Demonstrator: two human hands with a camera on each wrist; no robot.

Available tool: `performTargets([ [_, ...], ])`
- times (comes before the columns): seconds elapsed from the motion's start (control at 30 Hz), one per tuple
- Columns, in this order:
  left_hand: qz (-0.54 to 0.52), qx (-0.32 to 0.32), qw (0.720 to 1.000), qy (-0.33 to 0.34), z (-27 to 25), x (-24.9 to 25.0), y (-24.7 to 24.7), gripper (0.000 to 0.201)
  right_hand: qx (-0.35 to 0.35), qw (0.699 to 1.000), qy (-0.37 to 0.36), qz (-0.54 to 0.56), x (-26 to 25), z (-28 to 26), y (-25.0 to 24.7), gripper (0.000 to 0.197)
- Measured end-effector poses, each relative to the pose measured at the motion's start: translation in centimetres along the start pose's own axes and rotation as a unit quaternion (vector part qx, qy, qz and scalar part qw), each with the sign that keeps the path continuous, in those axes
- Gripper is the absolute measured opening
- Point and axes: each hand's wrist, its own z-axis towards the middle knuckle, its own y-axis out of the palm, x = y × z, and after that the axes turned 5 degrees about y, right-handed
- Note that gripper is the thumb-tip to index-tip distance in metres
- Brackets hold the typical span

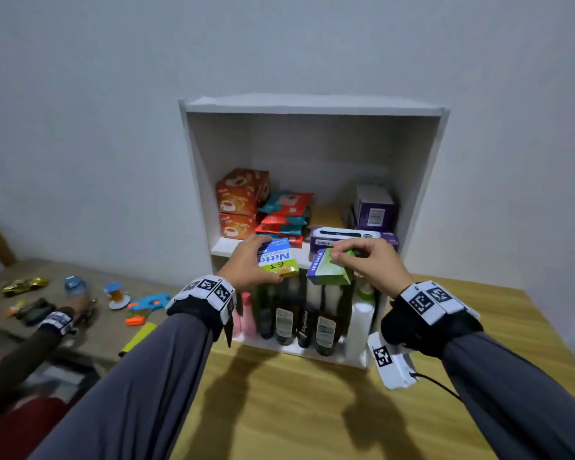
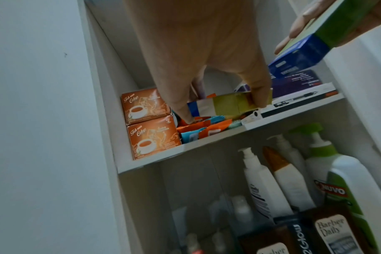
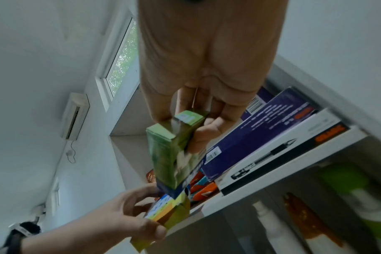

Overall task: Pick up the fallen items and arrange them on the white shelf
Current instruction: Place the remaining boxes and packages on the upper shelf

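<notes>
My left hand (image 1: 251,263) grips a blue, white and yellow Nitto box (image 1: 277,258) in front of the middle board of the white shelf (image 1: 312,106). In the left wrist view the fingers (image 2: 259,96) pinch that box (image 2: 224,104) above a pile of red and teal sachets (image 2: 205,128). My right hand (image 1: 362,257) holds a green box with a blue end (image 1: 327,268) by its top, right of the Nitto box. In the right wrist view the green box (image 3: 174,154) hangs from the fingertips, just before the shelf's front edge.
The upper compartment holds orange tea boxes (image 1: 241,202), sachets (image 1: 284,214), purple boxes (image 1: 374,207) and a pen box (image 1: 352,237). Bottles (image 1: 312,323) fill the lower one. The shelf stands on a wooden table (image 1: 312,410). Toys (image 1: 80,300) and another person's hand (image 1: 77,308) lie left.
</notes>
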Motion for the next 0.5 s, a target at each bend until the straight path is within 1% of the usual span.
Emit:
performTargets([
  [0.07,0.021,-0.021,1.000,0.003,1.3,-0.8,-0.2,0.088,0.024,1.000,-0.004,0.017,-0.2,0.7,1.1,0.008],
  [0.13,0.037,-0.056,0.998,0.006,2.3,-1.5,-0.1,0.088,0.046,0.999,-0.006,0.023,-0.1,1.3,1.9,0.009],
  [0.23,0.051,-0.104,0.993,0.011,3.1,-2.3,0.4,0.091,0.062,0.998,0.008,0.020,0.2,1.8,2.8,0.008],
  [0.33,-0.003,-0.097,0.995,0.021,3.5,-3.3,0.7,0.092,0.078,0.997,0.018,0.021,0.4,2.1,3.9,0.010],
  [0.43,-0.030,-0.079,0.996,0.041,3.4,-4.2,0.7,0.087,0.110,0.994,-0.005,0.007,0.0,2.4,5.4,0.017],
  [0.5,-0.039,-0.065,0.996,0.042,3.3,-4.7,0.8,0.083,0.119,0.992,-0.021,-0.016,-0.6,2.4,6.4,0.022],
])
